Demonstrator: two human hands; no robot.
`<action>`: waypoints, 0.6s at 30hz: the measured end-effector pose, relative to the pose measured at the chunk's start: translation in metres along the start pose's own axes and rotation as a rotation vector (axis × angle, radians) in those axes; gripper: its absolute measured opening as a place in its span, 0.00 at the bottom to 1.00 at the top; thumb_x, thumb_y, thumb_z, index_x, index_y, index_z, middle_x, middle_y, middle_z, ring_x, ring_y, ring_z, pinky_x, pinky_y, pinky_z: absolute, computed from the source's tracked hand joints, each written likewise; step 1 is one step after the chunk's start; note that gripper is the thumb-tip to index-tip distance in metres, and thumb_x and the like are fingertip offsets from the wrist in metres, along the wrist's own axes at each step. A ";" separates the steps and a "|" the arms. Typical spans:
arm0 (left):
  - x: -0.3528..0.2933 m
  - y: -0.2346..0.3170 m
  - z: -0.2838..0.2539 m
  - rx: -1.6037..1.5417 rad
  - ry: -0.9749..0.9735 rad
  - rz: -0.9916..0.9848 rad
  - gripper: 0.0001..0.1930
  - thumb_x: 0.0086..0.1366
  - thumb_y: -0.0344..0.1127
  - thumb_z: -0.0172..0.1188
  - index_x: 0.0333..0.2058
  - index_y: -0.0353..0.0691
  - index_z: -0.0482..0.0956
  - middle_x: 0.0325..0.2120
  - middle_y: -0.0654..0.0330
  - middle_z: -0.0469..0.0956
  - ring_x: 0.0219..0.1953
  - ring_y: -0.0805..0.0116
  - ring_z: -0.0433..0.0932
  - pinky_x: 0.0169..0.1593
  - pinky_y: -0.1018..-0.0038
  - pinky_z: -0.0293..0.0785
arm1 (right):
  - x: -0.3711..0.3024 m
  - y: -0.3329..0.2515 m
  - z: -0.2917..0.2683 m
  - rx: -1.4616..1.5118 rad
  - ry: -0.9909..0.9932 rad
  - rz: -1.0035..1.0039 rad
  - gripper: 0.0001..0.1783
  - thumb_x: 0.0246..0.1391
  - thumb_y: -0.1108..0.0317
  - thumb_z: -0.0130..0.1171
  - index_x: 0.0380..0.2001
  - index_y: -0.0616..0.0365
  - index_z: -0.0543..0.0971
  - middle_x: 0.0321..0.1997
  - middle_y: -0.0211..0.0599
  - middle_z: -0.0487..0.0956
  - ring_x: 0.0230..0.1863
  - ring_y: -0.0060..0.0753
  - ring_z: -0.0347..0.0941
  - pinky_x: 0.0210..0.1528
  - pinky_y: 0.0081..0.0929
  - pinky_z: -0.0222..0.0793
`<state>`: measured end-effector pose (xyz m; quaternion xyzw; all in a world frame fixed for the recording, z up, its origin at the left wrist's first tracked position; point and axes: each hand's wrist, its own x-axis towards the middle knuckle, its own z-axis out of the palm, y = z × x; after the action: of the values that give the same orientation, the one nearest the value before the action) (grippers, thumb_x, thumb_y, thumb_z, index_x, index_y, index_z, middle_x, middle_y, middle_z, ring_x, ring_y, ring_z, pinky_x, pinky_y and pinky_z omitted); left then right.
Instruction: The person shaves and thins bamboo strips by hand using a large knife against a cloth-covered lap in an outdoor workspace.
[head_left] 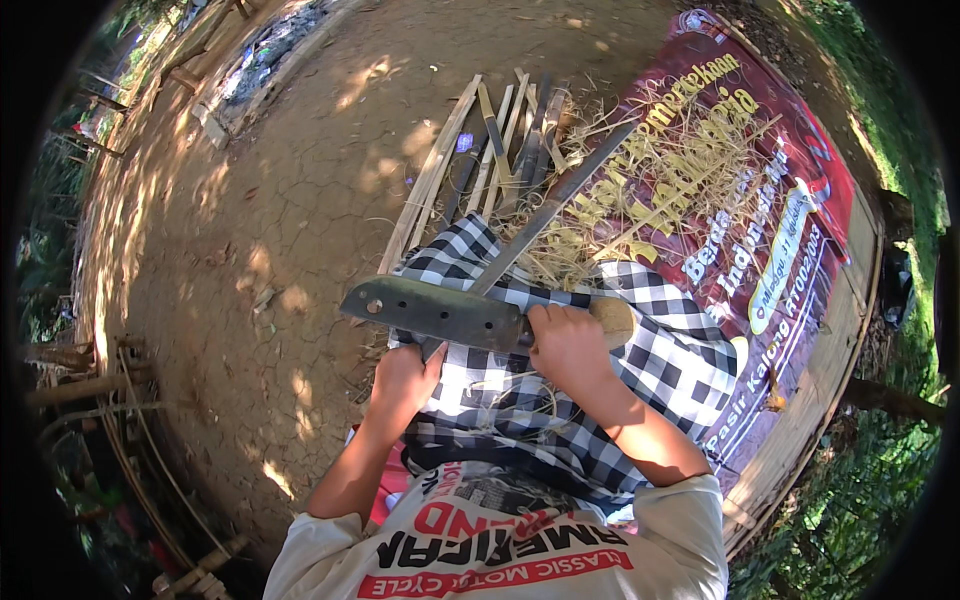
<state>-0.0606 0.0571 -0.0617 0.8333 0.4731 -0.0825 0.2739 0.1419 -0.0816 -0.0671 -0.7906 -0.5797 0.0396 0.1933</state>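
- In the head view, the right hand (570, 345) is gripping the knife (435, 315) in a closed fist, the blade pointing left above the lap.
- The left hand (402, 375) is closing around the near end of a strip (548, 214), which is passing beneath the blade and slanting away to the upper right.
- A checkered cloth (690, 370) is covering the lap.
- Other strips (440, 165) are lying beyond it, on the ground (300, 150).
- Shavings (700, 165) are covering part of a banner (690, 60) on the right.

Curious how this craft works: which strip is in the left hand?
The long dark strip slanting under the knife, its far end by the shavings; the other strips lie bunched on the ground.
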 end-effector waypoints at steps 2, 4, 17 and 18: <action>0.000 0.001 -0.002 -0.012 -0.004 -0.008 0.29 0.64 0.52 0.53 0.22 0.24 0.77 0.20 0.32 0.73 0.28 0.34 0.76 0.35 0.53 0.73 | 0.004 0.006 0.002 0.015 -0.009 0.002 0.14 0.29 0.73 0.62 0.24 0.56 0.71 0.24 0.38 0.74 0.27 0.42 0.74 0.30 0.36 0.71; -0.002 0.004 -0.005 -0.014 0.000 -0.012 0.29 0.64 0.52 0.53 0.22 0.24 0.77 0.20 0.32 0.73 0.28 0.34 0.77 0.35 0.53 0.73 | 0.007 0.018 0.003 0.022 -0.011 -0.003 0.14 0.29 0.73 0.62 0.25 0.56 0.71 0.24 0.38 0.74 0.27 0.42 0.74 0.31 0.36 0.71; 0.001 0.001 -0.005 0.046 -0.054 -0.051 0.29 0.64 0.54 0.52 0.23 0.26 0.78 0.19 0.35 0.75 0.28 0.36 0.77 0.36 0.53 0.75 | 0.002 0.180 -0.035 -0.196 0.088 0.727 0.11 0.46 0.67 0.58 0.34 0.61 0.74 0.25 0.54 0.79 0.31 0.58 0.78 0.34 0.49 0.74; 0.001 0.001 -0.005 0.048 -0.028 -0.027 0.29 0.64 0.54 0.52 0.23 0.26 0.78 0.19 0.35 0.75 0.28 0.36 0.77 0.35 0.53 0.75 | -0.004 0.182 -0.038 -0.170 0.088 0.775 0.12 0.46 0.67 0.58 0.34 0.61 0.74 0.25 0.55 0.79 0.32 0.59 0.78 0.36 0.50 0.74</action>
<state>-0.0600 0.0606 -0.0573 0.8320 0.4781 -0.1091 0.2592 0.3157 -0.1408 -0.0966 -0.9649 -0.2307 0.0278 0.1226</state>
